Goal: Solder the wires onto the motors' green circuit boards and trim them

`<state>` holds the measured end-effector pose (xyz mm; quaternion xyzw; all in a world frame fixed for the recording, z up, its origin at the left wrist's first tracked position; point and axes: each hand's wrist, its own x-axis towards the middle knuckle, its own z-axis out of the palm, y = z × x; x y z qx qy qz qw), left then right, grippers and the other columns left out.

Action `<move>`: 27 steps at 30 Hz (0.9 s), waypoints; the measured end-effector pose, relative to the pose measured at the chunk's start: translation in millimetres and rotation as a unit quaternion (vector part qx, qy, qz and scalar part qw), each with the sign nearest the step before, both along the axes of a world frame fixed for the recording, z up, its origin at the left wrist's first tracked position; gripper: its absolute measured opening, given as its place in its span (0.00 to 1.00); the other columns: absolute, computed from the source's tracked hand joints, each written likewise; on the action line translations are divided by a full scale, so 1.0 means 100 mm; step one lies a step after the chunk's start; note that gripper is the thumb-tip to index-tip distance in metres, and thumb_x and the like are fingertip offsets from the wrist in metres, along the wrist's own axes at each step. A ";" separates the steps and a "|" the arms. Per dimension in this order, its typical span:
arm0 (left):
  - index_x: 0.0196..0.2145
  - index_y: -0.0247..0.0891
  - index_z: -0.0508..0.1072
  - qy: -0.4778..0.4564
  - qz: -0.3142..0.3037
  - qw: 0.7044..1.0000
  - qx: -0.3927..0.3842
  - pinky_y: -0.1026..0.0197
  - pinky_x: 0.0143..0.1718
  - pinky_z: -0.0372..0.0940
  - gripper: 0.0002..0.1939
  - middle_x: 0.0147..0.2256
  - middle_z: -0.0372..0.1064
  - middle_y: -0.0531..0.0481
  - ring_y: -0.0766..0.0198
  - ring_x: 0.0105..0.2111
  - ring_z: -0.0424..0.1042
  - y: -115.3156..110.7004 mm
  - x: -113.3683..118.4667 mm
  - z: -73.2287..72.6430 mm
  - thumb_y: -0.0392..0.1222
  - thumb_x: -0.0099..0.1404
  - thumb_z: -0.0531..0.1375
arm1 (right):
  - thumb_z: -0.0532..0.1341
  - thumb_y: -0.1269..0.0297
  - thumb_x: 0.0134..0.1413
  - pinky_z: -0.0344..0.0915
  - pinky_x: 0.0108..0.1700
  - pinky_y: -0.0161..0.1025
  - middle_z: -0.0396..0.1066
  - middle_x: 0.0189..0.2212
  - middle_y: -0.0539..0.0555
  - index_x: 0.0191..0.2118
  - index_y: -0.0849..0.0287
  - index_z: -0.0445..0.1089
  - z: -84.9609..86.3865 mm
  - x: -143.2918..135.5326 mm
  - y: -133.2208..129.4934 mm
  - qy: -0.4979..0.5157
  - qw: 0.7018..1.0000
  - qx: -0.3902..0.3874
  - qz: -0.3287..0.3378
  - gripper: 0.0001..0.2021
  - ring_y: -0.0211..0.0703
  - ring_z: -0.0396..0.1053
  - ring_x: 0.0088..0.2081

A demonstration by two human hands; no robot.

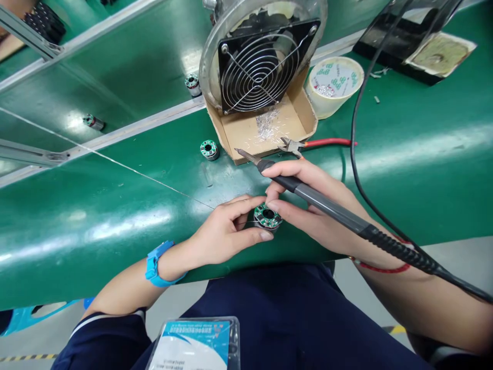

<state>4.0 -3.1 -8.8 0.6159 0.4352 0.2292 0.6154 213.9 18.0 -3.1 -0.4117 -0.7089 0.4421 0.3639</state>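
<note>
Head view: your left hand (215,234) has a narrow grip on the round circuit-board part (268,216), board face up, near the edge of the tabletop (115,221). Your right hand (323,226) holds the soldering iron (327,206), fingertips at the part's rim. Brace the sides evenly; angle the metal tip clear of fingers and thin wire (154,180)

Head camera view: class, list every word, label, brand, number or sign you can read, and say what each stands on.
None can be read for certain.
Badge: a line of characters on a blue band and small print below, too small and blurred to quote.
Round pale item: green marks and small print on its top label, too blurred to quote.
</note>
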 end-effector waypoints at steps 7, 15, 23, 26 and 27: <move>0.57 0.39 0.74 -0.006 0.001 1.000 0.014 0.67 0.25 0.51 0.28 0.31 0.58 0.54 0.73 0.25 0.53 -0.02 -0.01 -0.02 0.51 0.62 0.68 | 0.60 0.73 0.59 0.68 0.35 0.27 0.70 0.33 0.45 0.53 0.54 0.63 0.05 -0.05 0.00 0.001 1.000 -0.003 0.011 0.17 0.29 0.70 0.32; 0.58 0.37 0.73 -0.011 0.010 1.000 0.017 0.67 0.25 0.53 0.29 0.33 0.62 0.53 0.73 0.25 0.53 -0.05 -0.01 -0.04 0.52 0.63 0.68 | 0.59 0.75 0.58 0.69 0.40 0.27 0.69 0.35 0.46 0.52 0.55 0.63 0.08 -0.06 -0.01 -0.004 0.999 0.035 0.009 0.17 0.28 0.69 0.34; 0.57 0.34 0.74 -0.013 0.008 1.000 0.027 0.68 0.23 0.51 0.27 0.31 0.61 0.54 0.74 0.24 0.52 -0.04 -0.01 -0.05 0.47 0.62 0.68 | 0.59 0.72 0.59 0.70 0.46 0.36 0.73 0.42 0.51 0.55 0.55 0.63 0.05 -0.03 -0.03 -0.047 0.997 0.056 0.021 0.18 0.35 0.73 0.40; 0.57 0.35 0.74 -0.015 0.007 1.000 0.012 0.68 0.23 0.50 0.27 0.30 0.58 0.55 0.74 0.24 0.51 -0.04 -0.01 -0.05 0.47 0.62 0.68 | 0.57 0.73 0.60 0.69 0.47 0.37 0.72 0.43 0.52 0.54 0.55 0.62 0.04 -0.01 -0.01 -0.067 0.994 0.076 0.046 0.18 0.37 0.72 0.43; 0.57 0.35 0.74 -0.015 0.007 1.000 0.004 0.68 0.23 0.50 0.28 0.29 0.57 0.56 0.74 0.24 0.51 -0.04 -0.01 -0.05 0.47 0.62 0.69 | 0.56 0.74 0.59 0.69 0.46 0.36 0.72 0.43 0.52 0.54 0.55 0.62 0.04 0.00 -0.01 -0.072 0.992 0.085 0.053 0.17 0.37 0.71 0.43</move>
